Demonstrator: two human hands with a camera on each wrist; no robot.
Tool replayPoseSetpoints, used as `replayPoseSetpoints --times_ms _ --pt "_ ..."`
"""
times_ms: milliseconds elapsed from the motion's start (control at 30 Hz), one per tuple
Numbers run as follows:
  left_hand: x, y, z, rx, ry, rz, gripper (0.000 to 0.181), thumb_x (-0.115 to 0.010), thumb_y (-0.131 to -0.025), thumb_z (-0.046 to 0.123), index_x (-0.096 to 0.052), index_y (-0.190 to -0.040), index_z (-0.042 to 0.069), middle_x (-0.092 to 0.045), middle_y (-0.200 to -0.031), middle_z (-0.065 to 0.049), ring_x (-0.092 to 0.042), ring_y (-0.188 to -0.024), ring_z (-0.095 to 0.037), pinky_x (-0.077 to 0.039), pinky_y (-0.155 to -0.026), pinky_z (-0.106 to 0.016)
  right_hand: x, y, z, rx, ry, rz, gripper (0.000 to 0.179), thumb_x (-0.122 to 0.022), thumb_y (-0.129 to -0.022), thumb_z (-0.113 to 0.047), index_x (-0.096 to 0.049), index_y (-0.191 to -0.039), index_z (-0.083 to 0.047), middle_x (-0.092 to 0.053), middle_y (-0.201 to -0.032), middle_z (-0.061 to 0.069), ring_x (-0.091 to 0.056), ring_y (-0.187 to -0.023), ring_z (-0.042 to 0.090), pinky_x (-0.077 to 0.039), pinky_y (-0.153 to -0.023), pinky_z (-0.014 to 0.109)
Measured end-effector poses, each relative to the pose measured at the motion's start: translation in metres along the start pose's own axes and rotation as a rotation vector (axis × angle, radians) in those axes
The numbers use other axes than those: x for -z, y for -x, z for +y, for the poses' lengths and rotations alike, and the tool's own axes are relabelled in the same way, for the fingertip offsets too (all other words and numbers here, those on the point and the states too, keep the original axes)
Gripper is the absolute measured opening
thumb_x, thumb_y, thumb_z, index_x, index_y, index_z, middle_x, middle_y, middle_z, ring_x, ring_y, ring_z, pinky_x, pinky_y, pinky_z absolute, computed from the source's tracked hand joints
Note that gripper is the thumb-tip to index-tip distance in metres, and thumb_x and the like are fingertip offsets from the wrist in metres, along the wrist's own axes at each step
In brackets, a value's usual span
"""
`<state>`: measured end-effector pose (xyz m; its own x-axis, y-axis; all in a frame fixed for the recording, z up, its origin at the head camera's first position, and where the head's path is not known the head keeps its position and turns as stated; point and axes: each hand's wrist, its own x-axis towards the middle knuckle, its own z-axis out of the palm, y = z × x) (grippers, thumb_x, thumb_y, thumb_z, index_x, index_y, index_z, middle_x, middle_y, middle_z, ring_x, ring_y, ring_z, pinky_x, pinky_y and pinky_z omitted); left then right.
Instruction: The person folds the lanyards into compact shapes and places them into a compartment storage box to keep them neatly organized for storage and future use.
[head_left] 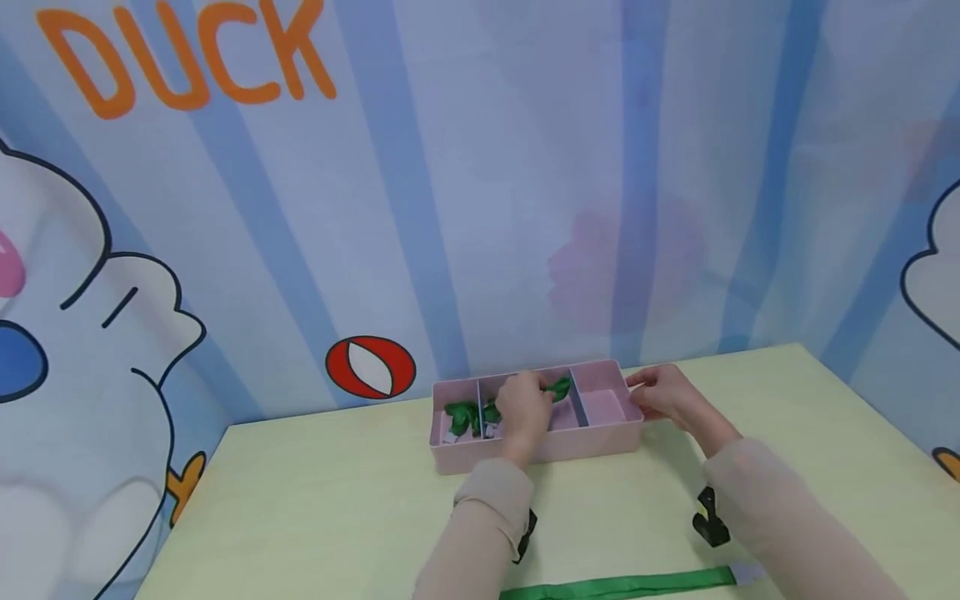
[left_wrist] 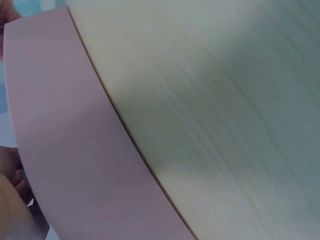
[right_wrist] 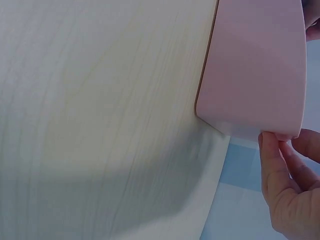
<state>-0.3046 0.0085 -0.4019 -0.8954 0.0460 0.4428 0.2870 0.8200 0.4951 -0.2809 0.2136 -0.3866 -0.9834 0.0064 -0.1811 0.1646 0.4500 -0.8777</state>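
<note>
A long pink divided box [head_left: 592, 442] stands near the back edge of the table. My left hand [head_left: 522, 410] reaches down into its middle compartment and pinches a green ribbon bundle [head_left: 559, 387], which shows at the right of the fingers; the fingertips are partly hidden. More bunched green ribbon [head_left: 462, 417] with a whitish end lies in the left compartment, and a bit of green shows just left of the hand. At the box's right end, my right hand [right_wrist: 292, 187] holds the end wall by the rim, fingers outside and thumb at the top edge.
A long flat green ribbon [head_left: 622, 587] with a pale end lies along the near side of the table [head_left: 322, 500]. A black piece [head_left: 709, 518] shows beside the right sleeve. A printed curtain [head_left: 510, 167] hangs directly behind the box.
</note>
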Motion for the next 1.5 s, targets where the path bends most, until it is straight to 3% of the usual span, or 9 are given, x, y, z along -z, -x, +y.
replayPoseSetpoints --times_ms 233,600,733,900,1000,1100,1267,1400,1500 --pt "-0.015 0.003 0.001 -0.126 -0.266 0.041 0.02 -0.074 -0.076 0.017 -0.062 -0.06 0.016 -0.066 -0.065 -0.001 -0.062 -0.058 -0.019 -0.044 -0.047 -0.031 -0.004 0.004 0.003 -0.014 -0.01 0.009 0.041 -0.053 -0.087 0.001 -0.046 -0.125 0.016 -0.054 -0.114 0.031 -0.064 -0.08 0.019 -0.056 -0.071 0.034" --pt "-0.018 -0.002 0.002 -0.073 -0.41 -0.289 0.008 -0.069 -0.078 0.007 -0.07 -0.079 0.015 -0.07 -0.083 -0.001 -0.065 -0.082 -0.021 -0.039 -0.096 -0.046 -0.009 0.01 -0.004 0.007 -0.009 -0.008 0.041 -0.053 -0.088 0.0 -0.046 -0.126 0.016 -0.053 -0.117 0.032 -0.064 -0.084 0.02 -0.056 -0.072 0.035" --pt "-0.017 -0.002 0.003 -0.063 -0.433 -0.345 0.012 -0.071 -0.077 0.011 -0.071 -0.088 0.016 -0.07 -0.092 -0.001 -0.065 -0.089 -0.022 -0.039 -0.097 -0.046 -0.011 0.011 -0.002 -0.004 -0.018 0.0 0.041 -0.053 -0.088 0.0 -0.046 -0.126 0.016 -0.054 -0.116 0.032 -0.064 -0.081 0.018 -0.056 -0.072 0.035" --pt "-0.016 0.001 0.002 -0.097 -0.382 -0.278 0.019 -0.079 -0.074 0.03 -0.072 -0.083 0.014 -0.071 -0.088 -0.002 -0.065 -0.081 -0.021 -0.05 -0.08 -0.038 -0.011 0.011 0.001 -0.028 -0.031 0.007 0.041 -0.053 -0.089 0.0 -0.046 -0.127 0.015 -0.054 -0.118 0.031 -0.064 -0.083 0.02 -0.056 -0.073 0.037" --pt "-0.012 0.002 -0.001 -0.147 -0.259 -0.18 0.025 -0.082 -0.069 0.034 -0.072 -0.076 0.012 -0.07 -0.078 -0.003 -0.065 -0.071 -0.02 -0.052 -0.064 -0.033 -0.009 0.011 0.0 -0.017 -0.021 0.008 0.041 -0.052 -0.09 -0.001 -0.045 -0.127 0.015 -0.053 -0.119 0.032 -0.064 -0.089 0.027 -0.054 -0.077 0.04" --pt "-0.001 0.002 -0.005 -0.188 -0.12 -0.152 0.023 -0.081 -0.071 0.031 -0.073 -0.078 0.01 -0.07 -0.078 -0.003 -0.064 -0.068 -0.018 -0.05 -0.056 -0.03 -0.007 0.011 -0.002 -0.003 0.001 0.0 0.041 -0.053 -0.092 -0.005 -0.045 -0.127 0.014 -0.052 -0.119 0.032 -0.061 -0.094 0.032 -0.053 -0.081 0.044" --pt "0.039 0.006 -0.003 -0.189 0.016 -0.24 0.02 -0.073 -0.081 0.022 -0.073 -0.097 0.01 -0.071 -0.094 -0.003 -0.066 -0.08 -0.015 -0.052 -0.064 -0.026 0.006 0.018 -0.007 0.046 0.062 -0.015 0.045 -0.054 -0.094 -0.015 -0.044 -0.13 0.01 -0.055 -0.117 0.028 -0.059 -0.095 0.031 -0.051 -0.082 0.045" --pt "0.074 0.016 -0.003 -0.223 0.09 -0.301 0.016 -0.071 -0.084 0.021 -0.072 -0.097 0.013 -0.07 -0.092 0.002 -0.063 -0.078 -0.01 -0.05 -0.063 -0.022 0.02 0.031 -0.015 0.163 0.137 -0.038 0.041 -0.054 -0.094 -0.016 -0.047 -0.128 0.007 -0.057 -0.11 0.022 -0.057 -0.093 0.029 -0.051 -0.078 0.042" --pt "0.093 0.031 -0.007 -0.265 0.145 -0.407 0.013 -0.071 -0.084 0.018 -0.072 -0.096 0.013 -0.069 -0.088 0.003 -0.06 -0.075 -0.008 -0.048 -0.062 -0.019 0.026 0.043 -0.019 0.246 0.178 -0.069 0.033 -0.056 -0.092 -0.012 -0.053 -0.12 0.007 -0.061 -0.097 0.014 -0.056 -0.084 0.024 -0.051 -0.072 0.035"
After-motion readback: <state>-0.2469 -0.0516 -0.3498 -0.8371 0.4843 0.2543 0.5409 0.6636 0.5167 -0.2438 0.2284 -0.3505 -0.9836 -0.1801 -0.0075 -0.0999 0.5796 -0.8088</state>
